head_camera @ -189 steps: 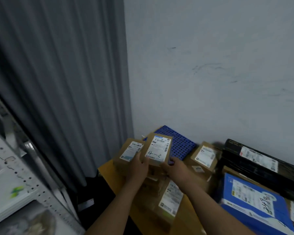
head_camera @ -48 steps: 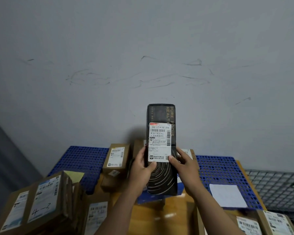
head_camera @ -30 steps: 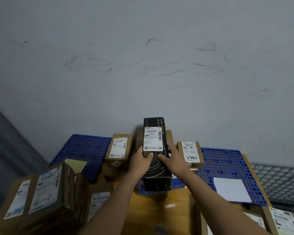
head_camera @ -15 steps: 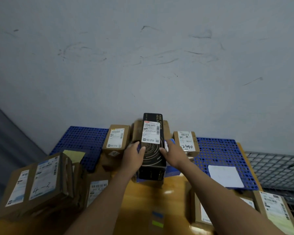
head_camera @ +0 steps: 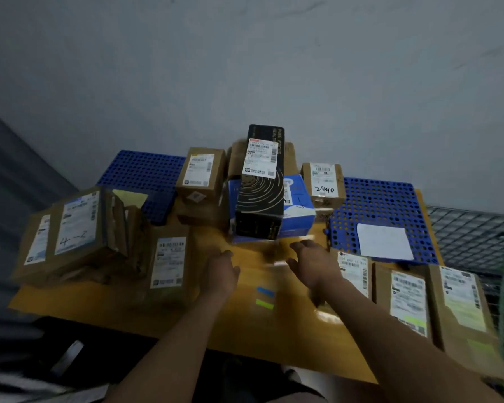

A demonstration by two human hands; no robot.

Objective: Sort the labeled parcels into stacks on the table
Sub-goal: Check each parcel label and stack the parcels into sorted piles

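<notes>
Tabletop [head_camera: 274, 330], black parcel [head_camera: 259, 205] just beyond both hands [head_camera: 220, 273] [head_camera: 313, 264]

Black box [head_camera: 262, 196] lies atop blue box [head_camera: 298, 212], both hands [head_camera: 221, 271] empty.

A grey wall [head_camera: 245, 68] stands far, a grey curtain [head_camera: 12, 170] hangs left, wire mesh [head_camera: 472, 228] lies right, and a white sheet [head_camera: 384, 241] rests on a blue perforated panel [head_camera: 376, 199].
</notes>
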